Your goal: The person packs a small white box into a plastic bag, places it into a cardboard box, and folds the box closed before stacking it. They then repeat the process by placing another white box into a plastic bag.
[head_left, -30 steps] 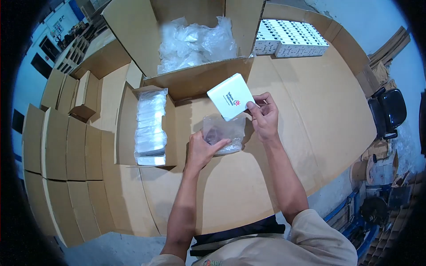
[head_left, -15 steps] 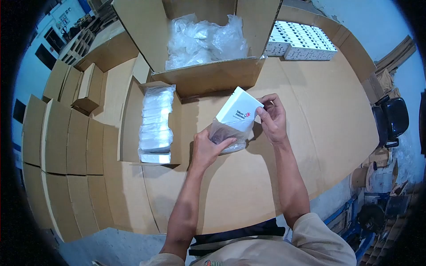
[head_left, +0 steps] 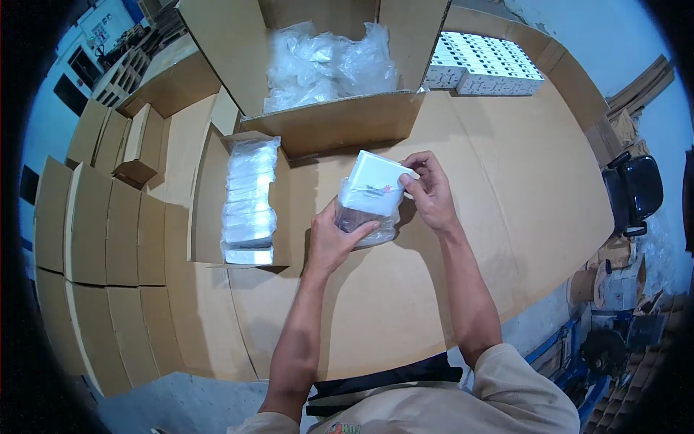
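A white box (head_left: 374, 181) with small printing on its face is tilted above the table, its lower part inside a clear plastic bag (head_left: 366, 226). My left hand (head_left: 333, 239) holds the bag and the box's lower left side, thumb across the front. At the box's upper right corner, the fingers of my right hand (head_left: 429, 189) pinch the edge. To the left, an open carton (head_left: 282, 217) holds a row of plastic-wrapped white boxes (head_left: 250, 195).
A large open carton (head_left: 340, 126) with crumpled clear bags (head_left: 329, 61) stands at the back. Behind on the right are stacked white patterned boxes (head_left: 499, 69). Brown cartons (head_left: 90, 224) line the left side. A black chair (head_left: 640, 188) is beyond the table's right edge.
The white box has shifted slightly left and tilted, and its printing is now blurred. Both hands moved slightly left with it. The whole view has shifted a little.
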Available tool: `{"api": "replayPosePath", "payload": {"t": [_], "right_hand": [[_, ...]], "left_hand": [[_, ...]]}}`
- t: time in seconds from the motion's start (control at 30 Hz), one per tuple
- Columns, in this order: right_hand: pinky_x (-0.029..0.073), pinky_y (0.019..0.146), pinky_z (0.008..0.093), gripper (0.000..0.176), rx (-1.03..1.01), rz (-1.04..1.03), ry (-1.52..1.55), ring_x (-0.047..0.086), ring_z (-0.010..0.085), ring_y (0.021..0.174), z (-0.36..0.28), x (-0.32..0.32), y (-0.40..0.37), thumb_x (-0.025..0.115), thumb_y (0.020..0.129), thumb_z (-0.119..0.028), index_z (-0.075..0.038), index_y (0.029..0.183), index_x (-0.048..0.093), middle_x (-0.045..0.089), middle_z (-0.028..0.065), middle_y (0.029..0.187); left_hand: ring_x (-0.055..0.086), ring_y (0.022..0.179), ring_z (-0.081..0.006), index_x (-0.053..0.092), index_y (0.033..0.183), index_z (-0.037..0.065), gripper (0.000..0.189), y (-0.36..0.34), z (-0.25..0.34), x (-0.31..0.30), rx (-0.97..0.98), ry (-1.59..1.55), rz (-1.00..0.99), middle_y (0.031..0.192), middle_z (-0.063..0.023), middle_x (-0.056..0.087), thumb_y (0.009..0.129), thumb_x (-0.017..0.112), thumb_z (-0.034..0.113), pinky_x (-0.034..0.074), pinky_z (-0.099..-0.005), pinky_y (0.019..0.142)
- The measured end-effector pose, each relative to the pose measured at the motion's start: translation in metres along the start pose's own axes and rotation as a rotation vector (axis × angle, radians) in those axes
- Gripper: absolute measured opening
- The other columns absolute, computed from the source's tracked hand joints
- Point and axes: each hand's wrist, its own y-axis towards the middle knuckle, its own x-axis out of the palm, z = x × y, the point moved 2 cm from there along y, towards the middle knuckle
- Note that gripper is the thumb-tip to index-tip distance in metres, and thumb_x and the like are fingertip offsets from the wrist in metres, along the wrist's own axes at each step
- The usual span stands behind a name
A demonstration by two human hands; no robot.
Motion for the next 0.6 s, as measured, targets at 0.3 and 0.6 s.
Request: {"api": "replayPosePath", "payload": {"t": [0.3,0.6], "right_hand": [[0.055,0.080,0.0272,0.024,0.010,-0.030,-0.137,0.061,0.0127,0.103,-0.006,0.003,-0.002,0.065,0.099,-0.005,0.000,0.118,0.051,0.058,0.0096,0.116],[0.060,0.079,0.0339,0.078,0.196,-0.170,-0.149,0.068,0.0211,0.104,-0.014,0.022,-0.009,0.080,0.086,-0.003,-0.012,0.151,0.037,0.062,0.0176,0.125]], "left_hand": [[0.060,0.083,-0.0089,0.069,0.112,-0.001,0.026,0.005,-0.030,0.002,-0.051,-0.327,0.037,0.094,-0.0009,0.069,0.104,0.065,0.023,0.049,-0.0276,0.074],[0.061,0.088,-0.0091,0.071,0.117,-0.003,0.036,0.007,-0.036,0.002,-0.146,-0.392,0.242,0.099,-0.0049,0.071,0.107,0.060,0.030,0.050,-0.0283,0.079]]}}
